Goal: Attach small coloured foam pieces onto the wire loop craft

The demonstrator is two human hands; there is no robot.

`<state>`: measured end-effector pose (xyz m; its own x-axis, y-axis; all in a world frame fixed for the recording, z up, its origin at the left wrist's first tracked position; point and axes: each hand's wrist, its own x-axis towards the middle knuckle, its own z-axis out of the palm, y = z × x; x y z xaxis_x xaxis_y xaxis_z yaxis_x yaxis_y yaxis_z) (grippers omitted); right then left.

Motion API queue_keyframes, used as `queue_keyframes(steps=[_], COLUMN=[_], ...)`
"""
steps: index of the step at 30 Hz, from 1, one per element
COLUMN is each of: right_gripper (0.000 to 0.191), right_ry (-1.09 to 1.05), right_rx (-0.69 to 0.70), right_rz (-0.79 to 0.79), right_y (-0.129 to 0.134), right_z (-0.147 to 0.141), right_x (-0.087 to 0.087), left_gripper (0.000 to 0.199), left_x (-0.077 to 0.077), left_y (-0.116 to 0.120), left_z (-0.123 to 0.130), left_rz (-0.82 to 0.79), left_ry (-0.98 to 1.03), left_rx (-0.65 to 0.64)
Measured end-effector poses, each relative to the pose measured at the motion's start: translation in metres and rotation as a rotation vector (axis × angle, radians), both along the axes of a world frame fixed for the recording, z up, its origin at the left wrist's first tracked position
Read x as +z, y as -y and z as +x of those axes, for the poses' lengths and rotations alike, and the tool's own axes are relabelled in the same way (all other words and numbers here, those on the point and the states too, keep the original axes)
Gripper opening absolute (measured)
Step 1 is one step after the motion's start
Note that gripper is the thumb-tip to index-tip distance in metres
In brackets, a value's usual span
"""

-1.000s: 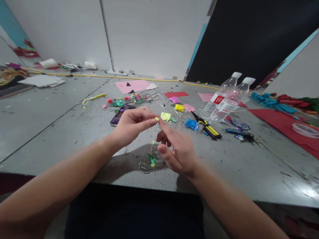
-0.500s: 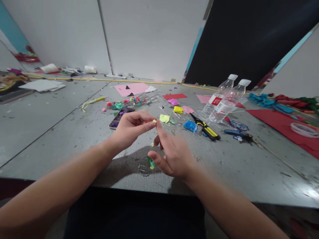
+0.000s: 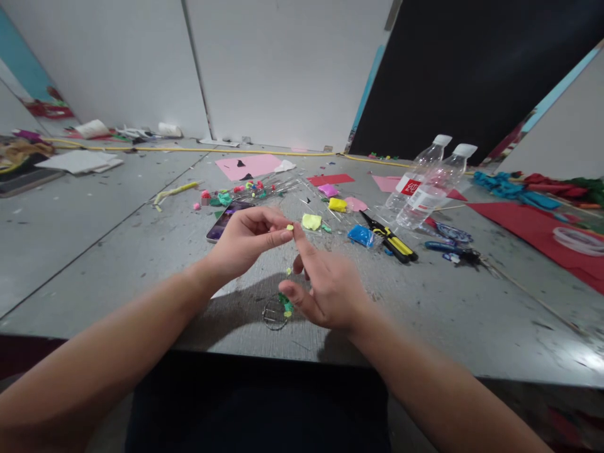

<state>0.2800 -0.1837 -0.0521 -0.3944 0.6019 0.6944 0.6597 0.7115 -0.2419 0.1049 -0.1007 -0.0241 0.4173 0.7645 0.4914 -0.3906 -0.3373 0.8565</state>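
Note:
Between the thumb and index finger of my left hand (image 3: 250,238) is a small piece of yellow clay (image 3: 289,228). The index fingertip of my right hand (image 3: 328,286) touches or nearly touches that piece, while its thumb stands apart from the other fingers. Below my hands a round wire piece (image 3: 274,314) with green and yellow clay bits (image 3: 285,303) lies close to the table's front edge. Another tiny yellow bit (image 3: 289,271) shows just left of my right fingers. Beyond my hands lies a larger pale yellow lump of clay (image 3: 311,221).
A phone (image 3: 221,228) lies partly behind my left hand. To the right are a blue clay packet (image 3: 361,236), yellow-black pliers (image 3: 389,239), two plastic bottles (image 3: 422,195) and blue-handled pliers (image 3: 448,250). Farther back are a yellow packet (image 3: 337,204) and pink paper (image 3: 248,167).
The yellow piece shows slightly more at my left fingertips. My right index finger has shifted only a little against it; the view has tilted slightly.

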Motion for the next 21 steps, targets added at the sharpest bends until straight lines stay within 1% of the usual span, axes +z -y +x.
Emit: queue_keyframes(steps=[2,5,7,8,11,14,15,17,18,21], right_gripper=[0.065,0.046,0.037,0.033,0.024,0.016,0.016,0.019,0.020,0.021], right_ry=[-0.157,-0.401,-0.469,-0.467,-0.380,-0.230,-0.169,-0.037,0.026,0.117], right_rx=[0.018,-0.023,-0.054,-0.064,-0.108,-0.166,-0.171,-0.130,-0.098,-0.016], right_rz=[-0.096,-0.181,-0.216,-0.236,-0.301,-0.451,-0.502,-0.568,-0.584,-0.581], right_y=[-0.002,-0.007,-0.013,-0.016,-0.028,-0.039,-0.042,-0.047,-0.049,-0.052], right_z=[0.002,0.006,0.008,0.009,0.014,0.020,0.022,0.026,0.028,0.032], right_x=[0.002,0.005,0.005,0.005,0.005,0.003,0.001,-0.002,-0.004,-0.009], left_gripper=[0.020,0.021,0.019,0.017,0.016,0.017,0.017,0.016,0.016,0.014], left_x=[0.001,0.002,0.003,0.003,0.003,-0.001,-0.002,-0.005,-0.007,-0.008], left_y=[-0.002,-0.005,-0.008,-0.009,-0.016,-0.027,-0.031,-0.038,-0.041,-0.046], left_z=[0.000,-0.001,-0.003,-0.004,-0.007,-0.013,-0.014,-0.018,-0.019,-0.021], left_rz=[-0.014,-0.033,-0.036,-0.033,-0.011,0.032,0.045,0.073,0.087,0.136], left_ry=[-0.024,-0.105,-0.213,-0.286,-0.547,-0.726,-0.747,-0.748,-0.751,-0.774], left_rx=[0.018,0.018,0.002,-0.010,-0.059,-0.091,-0.095,-0.107,-0.102,-0.089])
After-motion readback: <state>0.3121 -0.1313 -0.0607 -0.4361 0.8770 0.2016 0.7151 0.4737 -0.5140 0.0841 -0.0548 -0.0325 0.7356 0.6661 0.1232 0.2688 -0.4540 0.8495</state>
